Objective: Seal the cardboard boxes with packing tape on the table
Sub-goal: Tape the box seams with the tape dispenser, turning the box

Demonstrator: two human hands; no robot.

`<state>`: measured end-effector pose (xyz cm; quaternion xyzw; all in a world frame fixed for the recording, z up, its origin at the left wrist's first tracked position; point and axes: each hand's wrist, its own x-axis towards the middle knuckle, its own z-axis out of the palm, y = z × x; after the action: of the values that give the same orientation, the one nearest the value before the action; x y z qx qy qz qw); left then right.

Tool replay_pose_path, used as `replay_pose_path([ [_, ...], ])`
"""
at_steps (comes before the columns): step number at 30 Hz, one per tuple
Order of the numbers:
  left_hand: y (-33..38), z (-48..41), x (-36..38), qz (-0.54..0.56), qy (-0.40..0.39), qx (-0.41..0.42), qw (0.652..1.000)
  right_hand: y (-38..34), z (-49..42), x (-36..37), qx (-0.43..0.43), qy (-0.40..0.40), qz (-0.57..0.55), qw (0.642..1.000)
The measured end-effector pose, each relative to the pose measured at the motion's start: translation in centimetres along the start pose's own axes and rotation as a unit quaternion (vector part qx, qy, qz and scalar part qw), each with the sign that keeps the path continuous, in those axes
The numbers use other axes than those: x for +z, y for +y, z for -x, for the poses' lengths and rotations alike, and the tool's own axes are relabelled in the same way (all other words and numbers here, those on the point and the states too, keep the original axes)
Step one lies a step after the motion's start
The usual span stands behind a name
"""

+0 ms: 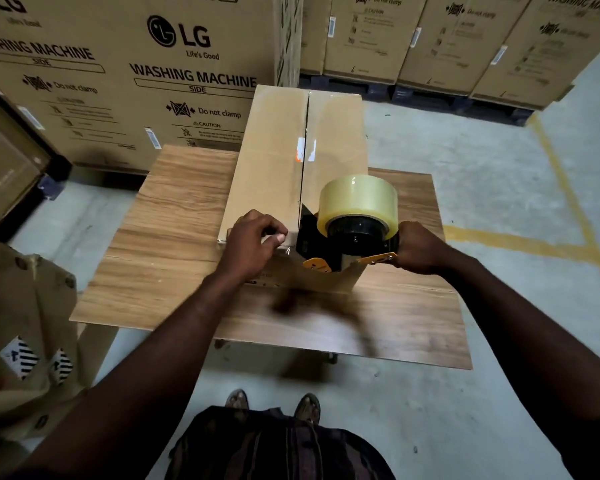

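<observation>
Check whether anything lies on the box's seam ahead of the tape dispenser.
Nothing visible blocks it. Ahead of the tape dispenser, the seam runs bare to the far edge of the box, apart from flat label scraps stuck midway.

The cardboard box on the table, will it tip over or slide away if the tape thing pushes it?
Probably no tipping: the cardboard box lies long and flat on the table. It might slide on that smooth wood, so the left hand holds its near end. Its middle seam may sag under hard pressing.

Box [274, 168] on table [160, 237], tape dispenser [347, 233] at its near end.
</observation>
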<state>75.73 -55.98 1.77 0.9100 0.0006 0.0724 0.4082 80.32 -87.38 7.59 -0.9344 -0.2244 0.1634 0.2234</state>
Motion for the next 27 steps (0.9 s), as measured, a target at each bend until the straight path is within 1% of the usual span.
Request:
replay_pose_path([
  [3, 0.3, 0.0, 0.1, 0.005, 0.007, 0.006, 1.0, 2.0, 1.5, -1.9, 0.02, -0.005, -0.008, 1.0],
  [7, 0.1, 0.1, 0.3, 0.001, 0.015, -0.006, 1.0, 5.6, 4.1, -3.0, 0.068, 0.004, -0.072, 0.995],
  [8, 0.3, 0.2, 0.4, -0.011, 0.019, -0.011, 1.0, 5.9, 4.4, -3.0, 0.066, 0.001, -0.086, 0.994],
  [10, 1.2, 0.3, 1.0, -0.067, 0.022, -0.017, 0.997, 6.0, 4.5, -2.8, 0.053, 0.001, -0.096, 0.994],
  [12, 2.7, 0.5, 2.1, -0.111, 0.015, -0.004, 0.994, 5.6, 4.5, -2.9, 0.03, -0.003, -0.102, 0.994],
  [16, 6.1, 0.3, 5.0, -0.077, -0.034, 0.06, 0.995, 4.8, 4.7, -3.3, 0.014, -0.013, -0.12, 0.993],
  [19, 8.4, -0.3, 7.3, -0.091, -0.075, 0.085, 0.989, 5.4, 4.7, -3.0, 0.017, -0.012, -0.125, 0.992],
  [22, 8.3, -0.8, 8.2, -0.044, -0.067, 0.067, 0.995, 5.9, 4.8, -2.6, 0.027, -0.013, -0.14, 0.99],
  [27, 7.3, -0.8, 7.6, 0.002, -0.062, 0.074, 0.995, 6.4, 5.0, -2.9, 0.05, -0.012, -0.13, 0.99],
])
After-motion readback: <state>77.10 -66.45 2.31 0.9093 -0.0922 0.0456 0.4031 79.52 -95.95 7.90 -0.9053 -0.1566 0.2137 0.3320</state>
